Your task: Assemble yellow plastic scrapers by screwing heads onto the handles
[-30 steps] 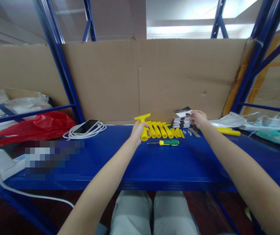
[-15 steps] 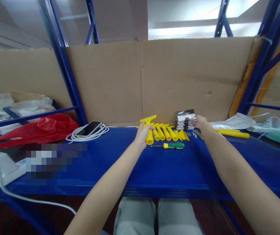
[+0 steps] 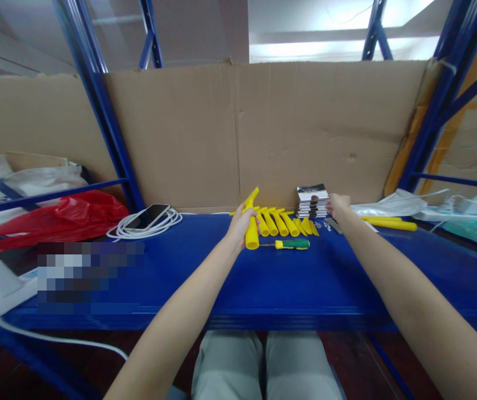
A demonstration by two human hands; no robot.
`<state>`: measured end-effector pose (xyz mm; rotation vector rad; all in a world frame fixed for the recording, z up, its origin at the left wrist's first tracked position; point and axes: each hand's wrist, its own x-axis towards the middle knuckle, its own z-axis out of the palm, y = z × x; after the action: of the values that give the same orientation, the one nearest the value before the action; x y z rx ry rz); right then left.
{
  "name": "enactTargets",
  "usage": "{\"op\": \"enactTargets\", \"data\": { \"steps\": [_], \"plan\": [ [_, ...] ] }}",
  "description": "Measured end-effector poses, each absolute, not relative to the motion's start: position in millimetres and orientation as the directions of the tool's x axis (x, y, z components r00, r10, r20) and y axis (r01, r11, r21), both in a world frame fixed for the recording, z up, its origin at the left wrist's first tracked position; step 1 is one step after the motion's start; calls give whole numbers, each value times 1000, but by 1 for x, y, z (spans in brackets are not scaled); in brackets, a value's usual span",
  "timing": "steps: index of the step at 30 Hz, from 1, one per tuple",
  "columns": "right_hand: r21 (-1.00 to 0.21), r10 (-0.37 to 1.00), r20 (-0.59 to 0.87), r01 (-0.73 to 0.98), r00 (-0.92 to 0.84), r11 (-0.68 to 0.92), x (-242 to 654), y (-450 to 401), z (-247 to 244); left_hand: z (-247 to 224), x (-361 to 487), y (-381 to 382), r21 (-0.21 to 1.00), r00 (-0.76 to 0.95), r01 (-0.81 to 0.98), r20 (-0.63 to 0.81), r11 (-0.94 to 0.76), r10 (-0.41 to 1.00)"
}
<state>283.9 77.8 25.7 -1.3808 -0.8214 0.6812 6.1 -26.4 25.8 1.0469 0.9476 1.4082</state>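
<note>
My left hand (image 3: pixel 239 226) is wrapped round the handle of a yellow plastic scraper (image 3: pixel 252 238), raised off the shelf with its flat head up and tilted. Behind and to its right lies a row of several similar yellow scrapers (image 3: pixel 280 223). Beside them are small yellow triangular pieces (image 3: pixel 306 226). My right hand (image 3: pixel 339 205) is at the right side of a stack of small black-and-white boxes (image 3: pixel 312 202). Its fingers are curled, and what they hold, if anything, is hidden. In front of the row lies a screwdriver (image 3: pixel 293 244) with a green and yellow handle.
Small metal parts (image 3: pixel 332 225) lie below my right hand. Two yellow tubes (image 3: pixel 390 224) and a plastic bag (image 3: pixel 392 205) are farther right. At left are a phone (image 3: pixel 150 216) on a coiled white cable (image 3: pixel 172 217) and a red bag (image 3: pixel 59 218). Cardboard (image 3: pixel 171 139) stands behind.
The scraper in my left hand has turned, its head now slanting more steeply. My right hand stays by the stack of boxes. The whole view has shifted slightly.
</note>
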Motion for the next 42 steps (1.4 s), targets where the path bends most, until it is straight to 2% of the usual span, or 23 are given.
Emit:
{"op": "enactTargets", "data": {
  "steps": [2, 3, 6, 9, 13, 17, 20, 26, 34, 39, 42],
  "plan": [
    [-985, 759, 174, 119, 627, 128, 273, 63, 32, 25, 6, -26, 960, -3, -266, 96, -93, 995],
    [-977, 786, 211, 138, 582, 160, 267, 54, 36, 25, 5, -26, 964, 7, -250, 93, -89, 996],
    [-941, 895, 323, 207, 308, 268, 250, 27, 40, 22, 3, -23, 977, 39, -205, 66, -56, 997],
    [-840, 919, 390, 384, -62, 382, 237, 6, 31, 21, -1, -19, 983, 79, -184, 23, -8, 997],
    [-565, 833, 344, 613, -433, 552, 228, -9, 14, 22, -7, -16, 985, 152, -166, -24, 50, 988],
    [-404, 797, 157, 699, -583, 590, 220, -15, 11, 23, -13, -15, 992, 258, -103, -48, 77, 965],
    [-328, 789, 56, 735, -612, 594, 218, -17, 14, 23, -15, -15, 993, 296, -60, -82, 104, 952],
    [-247, 808, 28, 779, -589, 576, 212, -18, 10, 21, -17, -11, 992, 324, 67, -121, 105, 938],
    [-200, 813, 170, 788, -557, 582, 213, -20, 10, 24, -19, -15, 970, 264, 191, -196, 147, 945],
    [-239, 818, 349, 801, -457, 549, 228, -13, 14, 26, -17, -18, 959, 244, 236, -216, 158, 945],
    [-245, 831, 407, 831, -379, 500, 232, -9, 12, 24, -17, -17, 959, 263, 247, -202, 136, 943]
  ]
}}
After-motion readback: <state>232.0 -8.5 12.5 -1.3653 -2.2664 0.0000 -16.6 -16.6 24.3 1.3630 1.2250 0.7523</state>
